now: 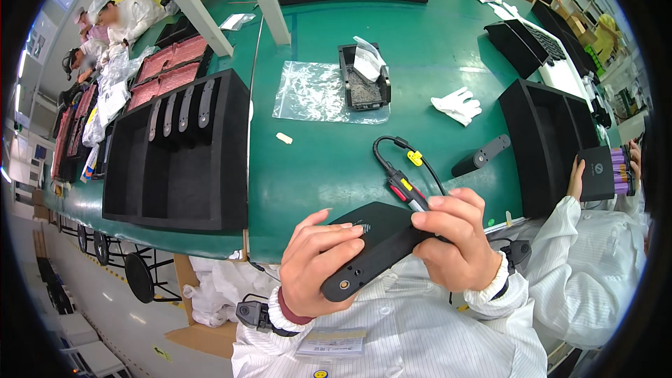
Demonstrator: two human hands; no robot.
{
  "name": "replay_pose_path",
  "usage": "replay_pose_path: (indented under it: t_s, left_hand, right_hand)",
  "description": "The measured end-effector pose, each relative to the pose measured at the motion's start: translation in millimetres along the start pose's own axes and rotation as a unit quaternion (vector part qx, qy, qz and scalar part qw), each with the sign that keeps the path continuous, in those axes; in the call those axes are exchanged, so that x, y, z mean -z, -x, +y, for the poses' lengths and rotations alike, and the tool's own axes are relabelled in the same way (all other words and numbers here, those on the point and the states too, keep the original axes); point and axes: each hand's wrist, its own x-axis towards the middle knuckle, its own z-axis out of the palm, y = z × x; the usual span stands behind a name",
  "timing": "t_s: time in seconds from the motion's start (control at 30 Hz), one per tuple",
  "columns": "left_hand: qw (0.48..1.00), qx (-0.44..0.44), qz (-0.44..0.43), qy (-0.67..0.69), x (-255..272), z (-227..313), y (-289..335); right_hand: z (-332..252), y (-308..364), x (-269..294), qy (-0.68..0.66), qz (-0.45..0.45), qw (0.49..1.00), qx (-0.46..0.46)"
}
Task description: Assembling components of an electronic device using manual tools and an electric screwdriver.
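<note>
left hand (311, 266) and right hand (458, 241) both clasping a smooth matte black rectangular case (374, 245) close to the chest, stiff black cable (402, 164) curling from its far end, bare green table (434, 63) open beyond the hands, black foam tray (178, 161) at left

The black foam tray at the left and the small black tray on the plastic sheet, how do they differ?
The big foam tray is far larger than the small tray. The big foam tray holds dark flat parts upright in slots at its far end, its wide compartments bare; the small tray holds grey bits and a white bag. Only the small tray sits on a clear plastic sheet. Both are black.
</note>
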Motion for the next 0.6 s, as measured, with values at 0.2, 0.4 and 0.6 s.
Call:
replay_pose_path:
  t_s: [0.2,0.4,0.6]
  left_hand:
    - [0.999,0.036,-0.004,0.038,-2,-3,3]
    - [0.996,0.058,0.010,0.066,-8,-5,5]
    - [0.998,0.053,0.003,0.047,-6,-2,3]
  right_hand:
    - [5,1,-7,-0.058,0.030,0.997,-0.039]
    - [9,6,-7,-0.139,0.056,0.985,-0.087]
    - [4,-5,-6,-0.117,0.043,0.991,-0.056]
